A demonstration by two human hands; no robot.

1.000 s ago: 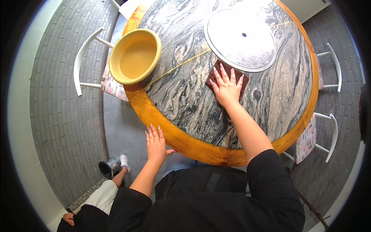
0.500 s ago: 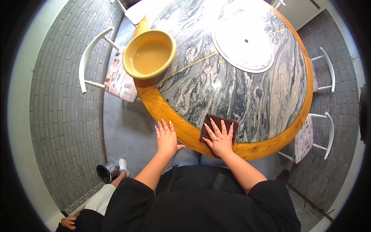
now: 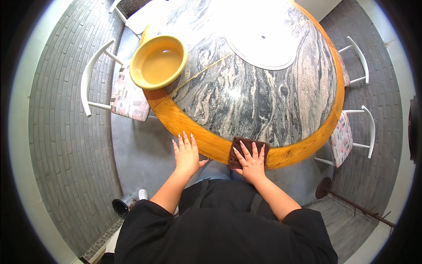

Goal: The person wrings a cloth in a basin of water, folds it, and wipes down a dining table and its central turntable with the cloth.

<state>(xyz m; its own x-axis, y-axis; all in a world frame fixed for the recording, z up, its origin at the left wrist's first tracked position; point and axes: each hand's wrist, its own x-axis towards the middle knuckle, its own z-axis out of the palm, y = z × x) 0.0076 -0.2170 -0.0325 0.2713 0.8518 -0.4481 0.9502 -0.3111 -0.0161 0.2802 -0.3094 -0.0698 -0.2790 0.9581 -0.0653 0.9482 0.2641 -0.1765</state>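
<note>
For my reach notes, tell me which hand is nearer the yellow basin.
Left. The left hand is at the table's wooden rim, nearer the body than the yellow basin and slightly right of it. The right hand lies farther right, flat on the brown cloth.

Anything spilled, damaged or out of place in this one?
I see nothing spilled or broken. One oddity: the yellow basin stands at the left edge of the table, seemingly jutting past its wooden rim; whether its base overhangs is hidden.
</note>
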